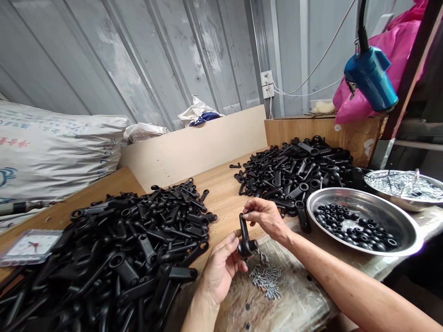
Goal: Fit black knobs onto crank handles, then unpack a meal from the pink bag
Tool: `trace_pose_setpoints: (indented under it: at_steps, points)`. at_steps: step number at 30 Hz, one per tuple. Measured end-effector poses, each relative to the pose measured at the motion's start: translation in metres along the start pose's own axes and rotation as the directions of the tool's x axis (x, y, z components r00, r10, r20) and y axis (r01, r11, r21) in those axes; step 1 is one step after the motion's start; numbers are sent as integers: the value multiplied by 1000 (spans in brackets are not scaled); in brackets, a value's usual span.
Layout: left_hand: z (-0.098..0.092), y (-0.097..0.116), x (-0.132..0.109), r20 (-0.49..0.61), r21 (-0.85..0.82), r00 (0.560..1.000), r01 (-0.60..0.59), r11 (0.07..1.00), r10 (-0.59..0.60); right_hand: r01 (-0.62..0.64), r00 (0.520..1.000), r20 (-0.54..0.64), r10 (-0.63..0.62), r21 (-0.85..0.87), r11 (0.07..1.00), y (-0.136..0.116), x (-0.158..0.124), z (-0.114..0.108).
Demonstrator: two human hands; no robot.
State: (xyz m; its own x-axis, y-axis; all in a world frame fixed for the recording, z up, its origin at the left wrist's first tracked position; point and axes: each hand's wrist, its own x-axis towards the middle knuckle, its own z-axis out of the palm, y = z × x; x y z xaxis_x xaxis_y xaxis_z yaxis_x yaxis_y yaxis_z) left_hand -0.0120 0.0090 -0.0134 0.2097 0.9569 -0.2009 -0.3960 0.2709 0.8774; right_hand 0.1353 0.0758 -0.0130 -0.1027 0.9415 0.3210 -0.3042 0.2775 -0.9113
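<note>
A black crank handle (244,233) stands roughly upright between my two hands. My left hand (221,265) is closed around its thick lower end, where a round hub sticks out to the right. With thumb and fingers pinched together, my right hand (265,216) is at the narrow top end of the handle. Anything small between those fingertips is hidden. Just below and right of the crank handle, a loose heap of small metal pins (266,279) lies on the plastic-covered bench (287,306).
Black handles are piled at left (138,244) and back right (294,170). A steel bowl (411,230) holds black knobs; another bowl (415,203) holds small metal parts. A blue power tool (372,78) hangs upper right. A square clock (32,246) leans at far left.
</note>
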Motion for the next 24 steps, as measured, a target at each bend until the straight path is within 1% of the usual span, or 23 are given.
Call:
trace_pose_setpoints:
  at_steps: [3,5,8,10,11,12,13,14,16,17,18,19,20,22,24]
  points:
    - [0,1,-2,62,-8,998,12,1000,-11,-19,1000,-14,20,21,1000,-3,0,1]
    - [1,3,-3,57,-1,998,1,1000,-1,-34,999,-12,34,24,999,-4,0,0]
    - [2,4,-3,-46,48,998,-43,998,46,-74,997,4,74,18,997,-6,0,-1]
    - [2,3,-1,-119,128,984,-118,985,133,-105,994,25,105,6,994,-7,0,-2]
    - [1,1,0,-142,201,971,-164,966,194,-121,992,42,121,-6,993,-7,0,-2]
    - [-1,-2,1,-158,298,951,-211,931,267,-135,989,62,136,-22,991,-8,0,-3]
    - [-3,-4,3,-168,414,922,-255,874,348,-149,985,85,153,-43,988,-8,0,-3]
    - [-5,-7,5,-168,538,884,-288,792,436,-165,980,106,171,-68,984,-9,0,-3]
    - [-11,-12,8,-138,744,802,-304,595,582,-194,969,132,210,-125,973,-10,0,-3]
    - [-13,-13,10,-119,808,763,-298,508,636,-207,964,137,228,-156,966,-10,0,-3]
    - [-15,-14,11,-102,847,733,-291,445,673,-216,960,139,243,-186,959,-10,0,-3]
    - [-16,-15,11,-94,865,711,-288,411,697,-223,956,141,257,-217,950,-10,0,-3]
    - [-17,-15,12,-97,868,695,-291,402,713,-228,953,143,269,-249,941,-10,0,-3]
    - [-18,-14,12,-112,852,671,-315,418,733,-233,945,152,291,-313,921,-10,0,-3]
    - [-17,-12,11,-122,830,657,-344,439,744,-233,937,160,310,-376,897,-9,0,-3]
